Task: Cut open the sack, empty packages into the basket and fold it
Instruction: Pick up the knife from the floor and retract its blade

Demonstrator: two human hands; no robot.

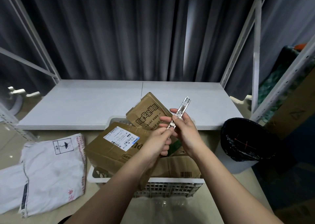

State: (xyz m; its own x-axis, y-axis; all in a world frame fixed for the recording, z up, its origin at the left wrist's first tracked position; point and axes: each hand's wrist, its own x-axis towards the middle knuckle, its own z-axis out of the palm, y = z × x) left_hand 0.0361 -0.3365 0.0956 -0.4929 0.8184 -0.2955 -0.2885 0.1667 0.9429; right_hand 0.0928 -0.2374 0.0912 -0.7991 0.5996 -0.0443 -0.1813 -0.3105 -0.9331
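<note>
Both hands hold a slim metal utility knife (181, 110) above the basket, its blade end pointing up and away. My left hand (159, 141) pinches the lower end of the handle. My right hand (183, 130) grips the middle with thumb and fingers. The white plastic basket (170, 188) below holds several brown cardboard packages (112, 148), one tilted upright at the back (148, 112). The white woven sack (51, 165) lies flat and crumpled on the floor to the left, apart from both hands.
A low white shelf board (95, 102) runs behind the basket, framed by white metal uprights (255, 53). A bin with a black liner (245, 142) stands at the right. Grey curtains hang behind. Boxes sit on the right-hand shelving.
</note>
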